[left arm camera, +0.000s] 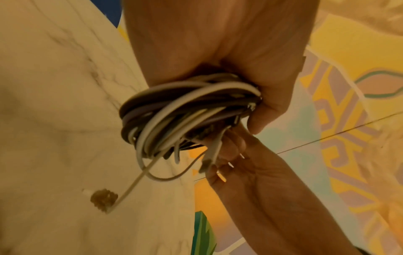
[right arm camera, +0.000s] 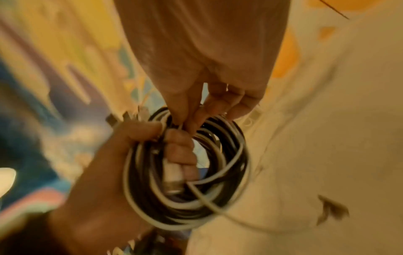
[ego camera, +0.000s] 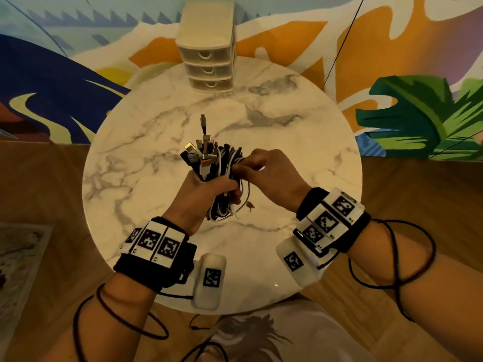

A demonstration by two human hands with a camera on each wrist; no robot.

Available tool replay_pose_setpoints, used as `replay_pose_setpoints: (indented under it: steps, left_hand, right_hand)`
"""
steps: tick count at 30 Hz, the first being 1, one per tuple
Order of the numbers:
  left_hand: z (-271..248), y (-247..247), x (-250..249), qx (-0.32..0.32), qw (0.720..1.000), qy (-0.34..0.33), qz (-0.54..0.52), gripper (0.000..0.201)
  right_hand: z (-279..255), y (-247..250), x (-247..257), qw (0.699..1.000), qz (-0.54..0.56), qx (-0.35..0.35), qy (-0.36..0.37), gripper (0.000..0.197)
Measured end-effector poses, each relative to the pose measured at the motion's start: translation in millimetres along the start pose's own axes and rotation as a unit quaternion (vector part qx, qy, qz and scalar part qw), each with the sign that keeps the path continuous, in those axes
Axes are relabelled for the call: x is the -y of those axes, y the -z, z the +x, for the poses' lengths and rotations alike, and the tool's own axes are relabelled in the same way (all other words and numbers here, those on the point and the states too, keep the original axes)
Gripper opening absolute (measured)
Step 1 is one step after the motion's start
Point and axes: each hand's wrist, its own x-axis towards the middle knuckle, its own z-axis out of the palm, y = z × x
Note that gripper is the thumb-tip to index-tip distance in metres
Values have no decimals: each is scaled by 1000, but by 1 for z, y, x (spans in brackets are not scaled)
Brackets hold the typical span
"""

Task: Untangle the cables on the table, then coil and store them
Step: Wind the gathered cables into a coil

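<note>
A coiled bundle of black and white cables (ego camera: 226,163) (left arm camera: 174,110) (right arm camera: 187,189) hangs above the middle of the round marble table (ego camera: 156,142). My left hand (ego camera: 209,190) (right arm camera: 122,155) grips the coil from below, its fingers wrapped through the loops. Several USB plugs (ego camera: 202,151) stick up out of the fist. My right hand (ego camera: 257,168) (right arm camera: 196,96) pinches strands at the top right of the coil with thumb and forefinger. One loose white end (left arm camera: 130,186) dangles below the bundle.
A cream three-drawer organizer (ego camera: 209,50), drawers closed, stands at the table's far edge. Colourful patterned fabric (ego camera: 418,121) lies beyond the table and wooden floor (ego camera: 52,192) on both sides. Thin black wires (ego camera: 392,270) loop around my forearms.
</note>
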Motion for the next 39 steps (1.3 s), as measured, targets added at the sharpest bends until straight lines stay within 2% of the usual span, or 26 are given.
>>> replay_pose_setpoints:
  steps: [2,4,5,7,8,10,11,14,16,20,22,24,26,27,29,30,31,32,35,39]
  left_hand:
    - [0,3,4,-6,1000,10,8,8]
    - [1,9,8,-6,1000,24,-18,5]
    - [1,12,10,6,999,31,-44,7]
    - [2,15,12,50,993,49,-96,23]
    - [2,16,12,72,990,54,-112,30]
    - [4,17,10,93,988,52,-113,37]
    - [6,18,9,91,989,49,-107,34]
    - [9,22,8,47,996,30,-72,19]
    - [10,22,9,8,998,18,-57,18]
    - [10,15,11,-56,997,-8,-51,22]
    - [12,14,12,-74,996,-16,-54,15]
    - [13,17,11,-95,993,-19,-71,12]
    - [16,23,11,-108,990,-33,-85,21]
    - [16,25,9,-110,989,-45,-91,26]
    - [16,27,5,-107,987,-59,-101,23]
    - [17,28,5,-98,988,-61,-106,16]
    - [16,27,4,-83,988,-63,-112,11]
    - [16,25,4,-67,988,-65,-119,10]
    - [13,18,7,-39,991,-69,-112,15]
    - [11,16,13,-64,990,-52,-115,13]
  right_hand:
    - [1,2,-1,997,-47,-44,40,13]
    - [6,4,-6,993,-74,-77,54,29]
    - [9,5,-10,996,-51,-67,35,40]
    - [11,4,-15,995,81,34,-50,62]
    - [12,3,-19,976,171,104,-85,62]
    - [11,-1,-21,933,290,181,-110,38]
    - [10,-2,-19,930,301,180,-106,30]
    - [15,-7,-18,952,262,118,-101,34]
    - [20,-12,-19,967,221,78,-98,45]
    - [22,-17,-23,975,194,54,-91,59]
    - [22,-14,-24,978,178,41,-98,58]
    - [17,-9,-26,978,144,-12,-148,45]
    - [7,-1,-36,964,108,-67,-235,40]
    - [0,1,-42,953,103,-45,-283,41]
    - [-14,-4,-49,924,139,67,-349,47]
    - [-19,-10,-51,908,181,109,-361,48]
    - [-20,-16,-51,895,233,122,-361,45]
    - [-18,-21,-50,887,284,106,-347,39]
    - [-5,-27,-41,884,374,-34,-280,19]
    - [3,-16,-32,911,335,-190,-151,13]
